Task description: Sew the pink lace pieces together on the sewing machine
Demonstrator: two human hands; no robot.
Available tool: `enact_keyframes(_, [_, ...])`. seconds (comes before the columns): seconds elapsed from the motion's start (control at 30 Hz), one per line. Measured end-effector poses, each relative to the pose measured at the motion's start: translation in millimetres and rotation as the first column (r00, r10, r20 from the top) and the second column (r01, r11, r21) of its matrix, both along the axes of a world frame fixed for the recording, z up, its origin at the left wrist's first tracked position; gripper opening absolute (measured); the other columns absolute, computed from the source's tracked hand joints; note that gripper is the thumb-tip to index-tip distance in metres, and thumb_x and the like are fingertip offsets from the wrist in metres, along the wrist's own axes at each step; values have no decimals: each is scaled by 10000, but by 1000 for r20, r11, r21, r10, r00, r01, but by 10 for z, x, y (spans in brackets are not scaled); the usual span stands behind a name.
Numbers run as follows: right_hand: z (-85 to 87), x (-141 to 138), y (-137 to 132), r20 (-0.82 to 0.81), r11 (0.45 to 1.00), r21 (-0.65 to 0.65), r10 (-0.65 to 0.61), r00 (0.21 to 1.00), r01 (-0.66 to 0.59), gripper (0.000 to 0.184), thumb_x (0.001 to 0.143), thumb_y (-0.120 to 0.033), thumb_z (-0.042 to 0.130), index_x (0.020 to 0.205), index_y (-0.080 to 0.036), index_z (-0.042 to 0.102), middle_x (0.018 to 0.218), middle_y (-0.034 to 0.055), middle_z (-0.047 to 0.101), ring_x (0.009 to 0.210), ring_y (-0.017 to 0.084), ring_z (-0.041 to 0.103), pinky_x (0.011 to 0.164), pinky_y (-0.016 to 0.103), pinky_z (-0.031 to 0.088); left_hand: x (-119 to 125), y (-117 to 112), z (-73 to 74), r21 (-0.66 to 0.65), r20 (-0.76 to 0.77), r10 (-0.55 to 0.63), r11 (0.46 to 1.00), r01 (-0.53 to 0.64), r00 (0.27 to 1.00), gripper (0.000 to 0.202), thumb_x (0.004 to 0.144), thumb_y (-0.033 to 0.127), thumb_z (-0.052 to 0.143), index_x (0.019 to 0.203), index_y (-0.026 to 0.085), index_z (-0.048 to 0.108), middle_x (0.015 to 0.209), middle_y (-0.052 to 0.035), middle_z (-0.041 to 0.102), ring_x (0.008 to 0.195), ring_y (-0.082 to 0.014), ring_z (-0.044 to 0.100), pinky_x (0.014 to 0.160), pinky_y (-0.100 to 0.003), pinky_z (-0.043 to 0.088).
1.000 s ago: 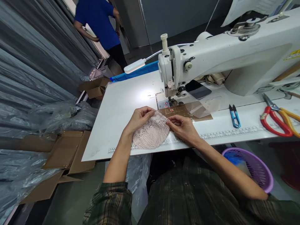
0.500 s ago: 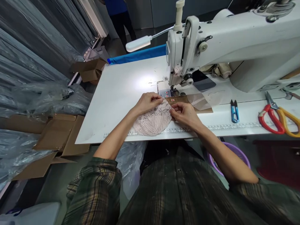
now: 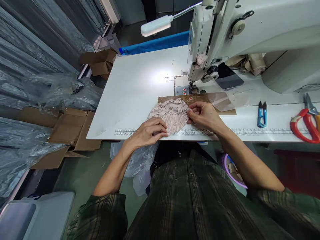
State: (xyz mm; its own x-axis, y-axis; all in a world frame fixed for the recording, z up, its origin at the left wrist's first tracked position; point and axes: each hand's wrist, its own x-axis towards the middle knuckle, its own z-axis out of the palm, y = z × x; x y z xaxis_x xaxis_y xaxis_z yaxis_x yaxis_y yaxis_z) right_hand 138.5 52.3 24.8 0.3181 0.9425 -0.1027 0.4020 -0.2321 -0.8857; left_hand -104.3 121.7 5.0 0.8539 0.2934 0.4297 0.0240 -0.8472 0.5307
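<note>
A pale pink lace piece point(image 3: 172, 115), rounded and cup-like, lies near the table's front edge. My left hand point(image 3: 150, 130) grips its lower left rim between thumb and curled fingers. At its right edge, the fingertips of my right hand point(image 3: 203, 115) pinch the lace. Just behind it, a brown strip point(image 3: 181, 98) runs along the bed of the white sewing machine point(image 3: 202, 43). The presser foot and needle point(image 3: 191, 86) stand above the metal plate, apart from the lace.
Blue thread snips point(image 3: 262, 115) and red-and-orange-handled scissors point(image 3: 306, 121) lie to the right. A printed ruler point(image 3: 225, 132) follows the front edge. A white lamp point(image 3: 157, 26) hangs over the white table point(image 3: 130, 90). Cardboard boxes point(image 3: 67, 126) stand left; a purple-rimmed bin point(image 3: 226, 166) sits below.
My left hand has moved from the lace's upper edge down to its lower left rim. My right hand keeps its pinch on the right side. The view has shifted.
</note>
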Motion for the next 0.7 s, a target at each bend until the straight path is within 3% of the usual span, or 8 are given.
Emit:
enact_keyframes(0.07, [27,14,-26,189,1000,11,22,982,-24,57,798,-205,623,835,-162,623,632,11,658,555,158,637,550,268,503,-1,9,-24,-41,22,7,999,-6,1000,112,918,228,612,878,168,698,920,-76,683,851,-167,644,742,-312,531])
enact_keyframes(0.13, [59,32,-59,420,997,73,-9,907,-24,75,804,-242,627,817,-169,638,635,14,654,578,169,606,580,291,475,12,35,-45,-71,36,6,997,-4,999,114,928,214,595,893,175,695,917,-68,690,846,-162,650,739,-309,534])
enact_keyframes(0.23, [74,67,-109,628,974,203,-53,777,-98,122,846,-244,588,892,-178,680,824,63,695,678,203,612,624,326,463,32,55,-78,-57,96,64,997,-59,993,109,938,192,568,917,166,672,879,-61,692,806,-153,651,701,-293,534])
enact_keyframes(0.33, [20,112,-141,679,897,298,40,733,-325,203,883,-207,538,1000,-179,701,1042,110,689,878,246,637,741,372,501,44,46,-112,59,186,115,990,-128,976,80,930,172,576,904,152,650,872,-70,687,778,-147,646,665,-282,528])
enact_keyframes(0.43, [-77,159,-149,709,802,323,147,690,-503,225,889,-166,514,1003,-172,709,1055,115,699,953,262,615,848,427,503,45,28,-139,209,211,81,970,-126,974,48,912,177,610,880,157,639,901,-73,697,808,-154,659,696,-300,536])
enact_keyframes(0.7, [-192,193,-188,710,757,365,150,688,-541,253,876,-120,502,1005,-157,716,1046,121,714,943,274,605,873,492,496,-8,-26,-166,350,128,59,931,-100,990,77,896,210,644,973,203,653,999,-51,736,830,-155,673,736,-321,484])
